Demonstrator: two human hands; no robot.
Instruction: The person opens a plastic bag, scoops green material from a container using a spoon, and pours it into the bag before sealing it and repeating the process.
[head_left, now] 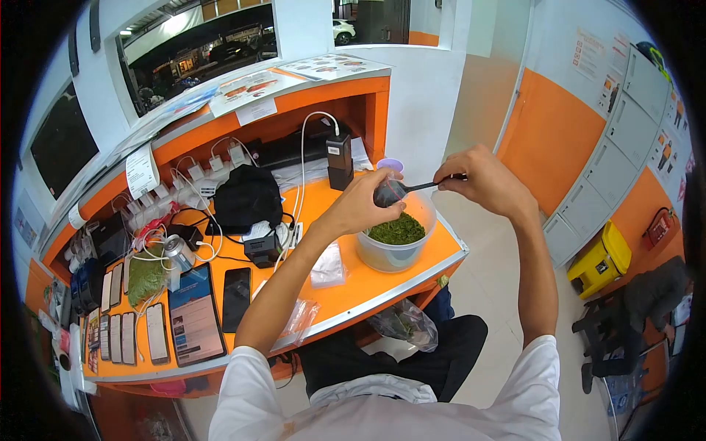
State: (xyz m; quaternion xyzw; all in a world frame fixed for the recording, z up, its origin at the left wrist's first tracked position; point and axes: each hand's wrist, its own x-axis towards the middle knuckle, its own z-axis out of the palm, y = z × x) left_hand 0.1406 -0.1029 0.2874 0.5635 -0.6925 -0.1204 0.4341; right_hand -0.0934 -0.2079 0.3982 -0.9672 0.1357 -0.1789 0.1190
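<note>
My right hand (485, 180) is closed on the handle of a black spoon (423, 187). The spoon's dark bowl lies at the fingers of my left hand (360, 204), which are closed around what looks like a small clear plastic bag (398, 191) with a red line. The bowl seems to be inside the bag, though the fingers partly hide it. Both hands are above a translucent plastic tub (393, 259) holding chopped green leaves (399, 231). A purple cup (390, 165) stands behind the tub.
On the orange desk (346, 301) lie clear plastic bags (300, 317), a white packet (328, 266), a black phone (236, 298), a tablet (195, 316) and several other phones. A can (178, 252), cables and a black charger (339, 158) stand farther back. A clear bag (406, 325) hangs near my knees.
</note>
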